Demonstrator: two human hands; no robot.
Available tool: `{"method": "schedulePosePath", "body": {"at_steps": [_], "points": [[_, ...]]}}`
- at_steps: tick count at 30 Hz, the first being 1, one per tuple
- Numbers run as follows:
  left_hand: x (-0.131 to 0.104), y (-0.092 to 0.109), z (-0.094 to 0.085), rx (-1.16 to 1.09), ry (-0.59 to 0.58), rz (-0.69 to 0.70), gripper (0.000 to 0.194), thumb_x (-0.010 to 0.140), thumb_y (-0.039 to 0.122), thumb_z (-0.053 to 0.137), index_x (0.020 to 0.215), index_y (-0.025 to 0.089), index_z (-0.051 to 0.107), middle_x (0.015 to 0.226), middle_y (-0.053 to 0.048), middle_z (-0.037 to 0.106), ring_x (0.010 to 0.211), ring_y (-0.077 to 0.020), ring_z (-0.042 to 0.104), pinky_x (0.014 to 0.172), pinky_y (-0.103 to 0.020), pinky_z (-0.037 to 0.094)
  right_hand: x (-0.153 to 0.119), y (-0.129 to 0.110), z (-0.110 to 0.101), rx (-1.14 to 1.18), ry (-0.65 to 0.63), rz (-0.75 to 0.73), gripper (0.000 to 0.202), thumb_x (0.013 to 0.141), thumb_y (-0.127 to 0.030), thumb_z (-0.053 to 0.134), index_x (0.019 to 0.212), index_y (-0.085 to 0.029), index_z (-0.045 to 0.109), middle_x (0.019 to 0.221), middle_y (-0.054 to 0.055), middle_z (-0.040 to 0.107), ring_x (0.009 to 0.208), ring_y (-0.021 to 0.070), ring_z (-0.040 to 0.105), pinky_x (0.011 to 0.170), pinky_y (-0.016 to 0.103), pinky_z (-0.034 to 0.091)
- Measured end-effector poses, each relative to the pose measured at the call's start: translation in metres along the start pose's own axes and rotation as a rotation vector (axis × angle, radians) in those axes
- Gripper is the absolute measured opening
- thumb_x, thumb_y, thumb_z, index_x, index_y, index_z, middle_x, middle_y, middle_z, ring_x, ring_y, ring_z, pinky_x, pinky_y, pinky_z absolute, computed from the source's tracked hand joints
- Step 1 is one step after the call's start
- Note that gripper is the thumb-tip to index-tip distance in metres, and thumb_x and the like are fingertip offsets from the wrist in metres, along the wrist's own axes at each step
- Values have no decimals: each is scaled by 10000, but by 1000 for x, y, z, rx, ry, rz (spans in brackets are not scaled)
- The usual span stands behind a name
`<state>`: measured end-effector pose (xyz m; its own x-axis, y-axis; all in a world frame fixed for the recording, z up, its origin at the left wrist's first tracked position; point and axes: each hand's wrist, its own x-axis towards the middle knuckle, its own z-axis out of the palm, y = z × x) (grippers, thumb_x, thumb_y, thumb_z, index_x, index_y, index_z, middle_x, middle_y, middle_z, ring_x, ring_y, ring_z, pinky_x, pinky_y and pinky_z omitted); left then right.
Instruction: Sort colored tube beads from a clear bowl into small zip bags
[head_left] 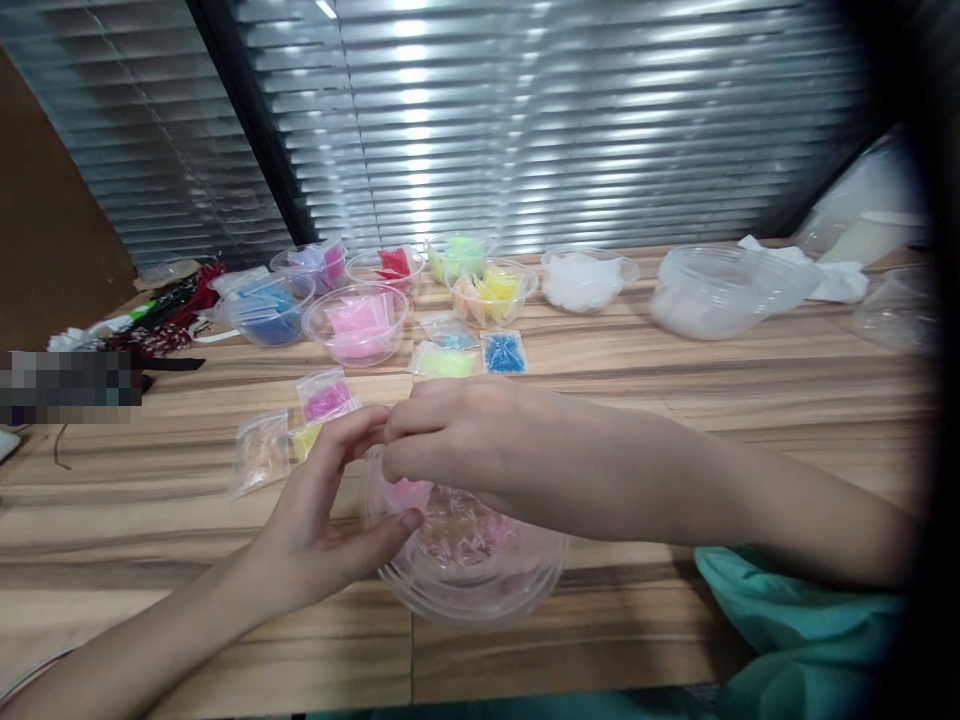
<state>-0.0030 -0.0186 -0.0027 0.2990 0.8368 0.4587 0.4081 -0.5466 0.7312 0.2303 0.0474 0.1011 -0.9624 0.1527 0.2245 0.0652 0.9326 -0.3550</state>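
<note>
A clear round plastic bowl (480, 598) stands before me with short, thin pink and clear pieces (465, 535) inside. Over its left side is a small translucent bag with pink contents (407, 495), just under the fingers of my right hand (469, 435). That hand is closed on the bag, its fingertips hidden from view. My left hand (319, 515) curves at the bowl's left rim, thumb and fingers apart. Its thumb tip lies beside the bag, and its fingertips meet my right hand. Left of the bowl lie magenta (326, 398), yellow (306, 440) and peach (261, 455) packets.
Clear tubs of coloured packets line the back, including blue (270, 312) and pink (358, 325) ones. A blue packet (504, 352) lies beyond my hands. Stacked clear tubs (705, 295) and white tissue (836, 278) are back right. Tangled cords (172, 318) lie left. Blinds (525, 120) close the back.
</note>
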Motion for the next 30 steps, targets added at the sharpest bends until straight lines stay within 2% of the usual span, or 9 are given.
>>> {"method": "schedulePosePath", "body": {"at_steps": [5,10,13,17,22,26,30], "points": [[-1,1,0,-18,4,-9,717,888,258,774,1494,405,419,1407,-47,616,1294,-271,626,1077,-451,575,1,0,-2,64,14,-6,234,945,28,507,979,-101,699,1043,58,705,951,156,619,820,282,507],[-1,0,-1,-3,0,2,721,900,243,761,1504,408,402,1414,-38,611,1295,-264,621,1065,-433,572,1,-1,0,69,44,-2,302,941,50,487,1102,-104,691,1187,73,695,1067,154,618,911,270,488],[0,1,-1,3,7,-7,700,901,233,756,1488,398,412,1398,-41,610,1293,-269,616,1073,-445,560,1,-2,1,-31,99,8,345,917,69,470,1157,-81,667,1084,72,684,945,162,603,802,288,474],[2,2,0,-24,31,-21,672,919,185,720,1479,385,407,1376,-52,608,1292,-256,612,1104,-452,534,1,-5,-3,-149,156,71,247,944,6,468,1032,-105,671,933,43,658,786,151,550,651,284,377],[0,0,0,-84,61,-58,643,935,167,694,1474,378,414,1388,-49,608,1323,-243,589,1126,-448,504,0,-9,-6,-208,-43,135,180,939,-15,514,986,-117,654,935,48,682,762,159,575,587,313,341],[2,0,1,-139,75,-69,645,930,133,704,1462,367,425,1354,-42,641,1269,-209,626,1094,-403,521,-6,-7,-2,-247,-71,123,170,968,-44,501,997,-153,629,920,17,662,684,144,549,530,314,324],[7,1,1,-234,69,-70,593,946,117,695,1435,357,460,1342,-25,666,1264,-161,631,1077,-301,521,-12,-5,0,-313,-125,99,188,972,-43,510,1043,-148,649,958,36,693,724,149,588,580,309,370]]}}
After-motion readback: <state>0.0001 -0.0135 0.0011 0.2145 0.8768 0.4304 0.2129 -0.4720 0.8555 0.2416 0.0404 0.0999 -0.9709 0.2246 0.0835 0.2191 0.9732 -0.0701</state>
